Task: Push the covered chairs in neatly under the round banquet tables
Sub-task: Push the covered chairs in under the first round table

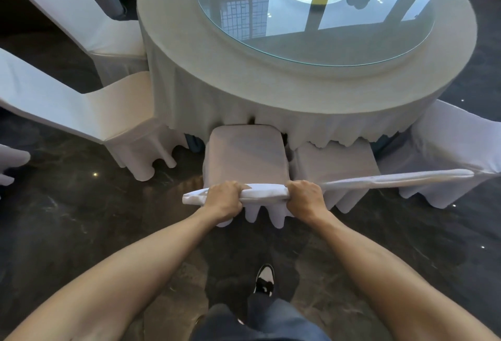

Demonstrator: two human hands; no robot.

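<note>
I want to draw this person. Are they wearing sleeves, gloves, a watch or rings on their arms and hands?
No. Both arms are bare right up to the edge of the picture, so no sleeves show. The left hand and right hand have no gloves, and no watch, bracelet or ring can be seen.

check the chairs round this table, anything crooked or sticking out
Yes. The chair on the left sits turned at an angle, its seat clear of the tablecloth. The chair held by the left hand and right hand also has most of its seat outside the skirt.
</note>
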